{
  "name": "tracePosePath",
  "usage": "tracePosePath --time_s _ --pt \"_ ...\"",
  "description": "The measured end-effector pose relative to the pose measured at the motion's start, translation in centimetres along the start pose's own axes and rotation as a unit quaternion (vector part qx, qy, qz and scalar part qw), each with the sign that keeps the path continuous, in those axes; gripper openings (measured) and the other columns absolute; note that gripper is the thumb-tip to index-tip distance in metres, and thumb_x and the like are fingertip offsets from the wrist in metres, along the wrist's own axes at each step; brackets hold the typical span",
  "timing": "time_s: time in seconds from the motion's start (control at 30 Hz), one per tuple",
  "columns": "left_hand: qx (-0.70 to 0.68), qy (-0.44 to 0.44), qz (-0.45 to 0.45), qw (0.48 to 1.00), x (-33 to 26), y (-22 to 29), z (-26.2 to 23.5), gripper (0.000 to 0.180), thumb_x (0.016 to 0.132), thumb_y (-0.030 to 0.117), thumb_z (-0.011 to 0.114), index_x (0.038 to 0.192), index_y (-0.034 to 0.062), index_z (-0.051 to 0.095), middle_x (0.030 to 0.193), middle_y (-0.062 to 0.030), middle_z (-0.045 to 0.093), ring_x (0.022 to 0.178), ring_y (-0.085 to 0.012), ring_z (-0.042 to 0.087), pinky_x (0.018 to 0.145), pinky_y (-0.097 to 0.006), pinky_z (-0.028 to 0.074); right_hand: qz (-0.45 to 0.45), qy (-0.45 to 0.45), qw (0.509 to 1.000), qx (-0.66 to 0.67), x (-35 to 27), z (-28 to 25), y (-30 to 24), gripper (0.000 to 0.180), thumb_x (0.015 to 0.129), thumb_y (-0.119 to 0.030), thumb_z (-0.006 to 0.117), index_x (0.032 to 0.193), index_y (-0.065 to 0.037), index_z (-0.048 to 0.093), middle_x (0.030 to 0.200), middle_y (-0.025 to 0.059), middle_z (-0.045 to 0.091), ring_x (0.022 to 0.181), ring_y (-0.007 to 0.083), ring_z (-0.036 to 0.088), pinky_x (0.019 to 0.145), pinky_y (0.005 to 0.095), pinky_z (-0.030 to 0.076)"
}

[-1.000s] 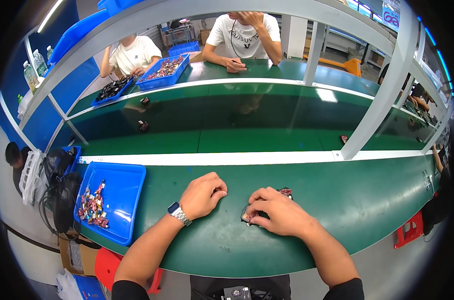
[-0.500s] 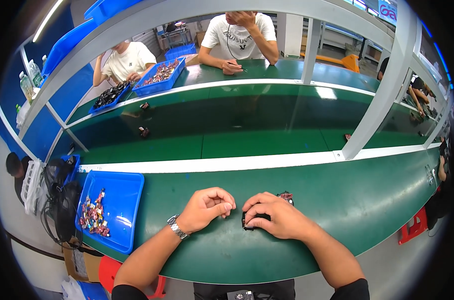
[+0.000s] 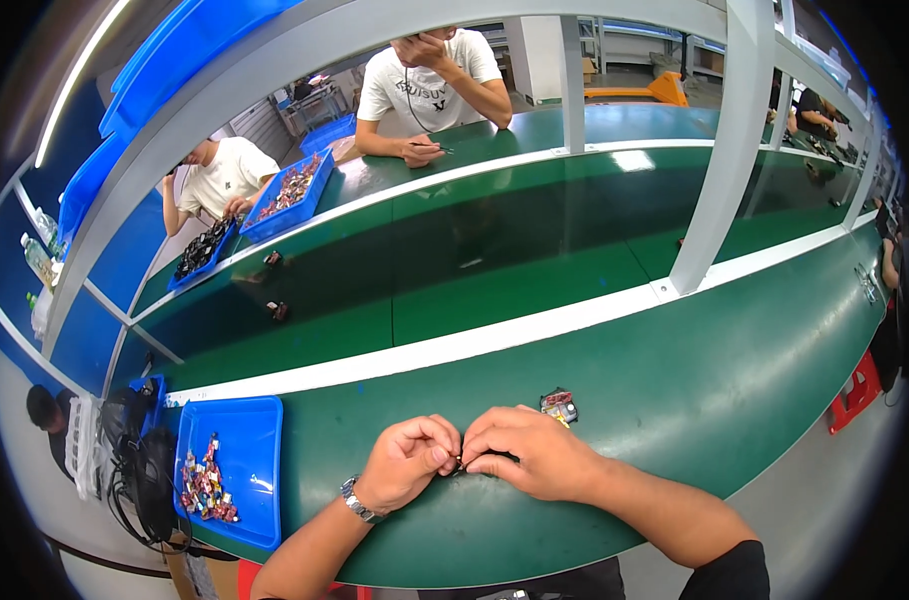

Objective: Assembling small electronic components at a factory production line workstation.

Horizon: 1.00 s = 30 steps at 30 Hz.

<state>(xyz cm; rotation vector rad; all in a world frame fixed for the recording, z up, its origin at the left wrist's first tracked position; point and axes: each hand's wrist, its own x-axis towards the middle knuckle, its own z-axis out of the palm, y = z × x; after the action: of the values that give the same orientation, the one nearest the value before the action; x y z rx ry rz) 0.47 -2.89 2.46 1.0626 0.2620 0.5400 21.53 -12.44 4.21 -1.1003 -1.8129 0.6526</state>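
Observation:
Over the near green table, my left hand [image 3: 409, 465] and my right hand [image 3: 534, 455] meet fingertip to fingertip, both closed in a pinch. Between them, mostly covered by the fingers, is a small black part [image 3: 461, 467]. My right fingers grip it; what the left fingertips pinch is too small and hidden to name. Just beyond my right hand lies a small component with dark red wires and a grey and black body [image 3: 558, 406], touched by neither hand.
A blue tray [image 3: 277, 470] with a pile of small red, white and yellow components stands at my left, black cables [image 3: 139, 470] beside it. A white rail [image 3: 424, 360] and post [image 3: 719, 180] border the far side. Across the belt two people sit near blue trays [image 3: 319, 185].
My left hand has closed in on my right hand, and their fingertips now meet at the small black part. The whole view has tilted and shifted.

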Motion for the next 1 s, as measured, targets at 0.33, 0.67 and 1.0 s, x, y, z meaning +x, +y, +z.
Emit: tracePosePath --time_s 0.33,0.67,1.0 --pt "0.077 0.018 0.017 0.997 -0.06 -0.07 0.43 0.013 0.092 0.009 0.072 0.096 0.0018 0.062 0.094 -0.0086 0.058 0.08 -0.016 0.057 0.071 -0.028 0.049 -0.006 0.021 1.0 -0.015 -0.15 0.04 -0.26 0.008 0.091 -0.018 0.069 0.094 -0.01 0.069 0.101 0.0003 0.065 0.091 0.0197 0.062 0.085 0.0354 0.045" --pt "0.145 0.002 0.034 0.989 -0.26 -0.12 -0.22 0.009 0.094 0.002 0.067 0.102 -0.0025 0.064 0.104 -0.0101 0.062 0.087 -0.0133 0.059 0.076 -0.026 0.051 -0.012 0.004 0.999 -0.03 -0.12 -0.08 -0.07 0.009 0.091 -0.018 0.068 0.095 -0.009 0.07 0.103 0.0014 0.064 0.094 0.0208 0.062 0.087 0.0365 0.045" --pt "0.222 0.02 0.061 0.973 -0.4 -0.07 0.28 0.011 0.094 0.0 0.066 0.104 -0.0031 0.065 0.105 -0.01 0.062 0.09 -0.0138 0.062 0.077 -0.026 0.053 0.009 -0.002 0.999 -0.031 -0.03 -0.14 0.0 0.01 0.092 -0.018 0.068 0.095 -0.009 0.07 0.102 0.0017 0.065 0.096 0.0206 0.062 0.087 0.0362 0.045"
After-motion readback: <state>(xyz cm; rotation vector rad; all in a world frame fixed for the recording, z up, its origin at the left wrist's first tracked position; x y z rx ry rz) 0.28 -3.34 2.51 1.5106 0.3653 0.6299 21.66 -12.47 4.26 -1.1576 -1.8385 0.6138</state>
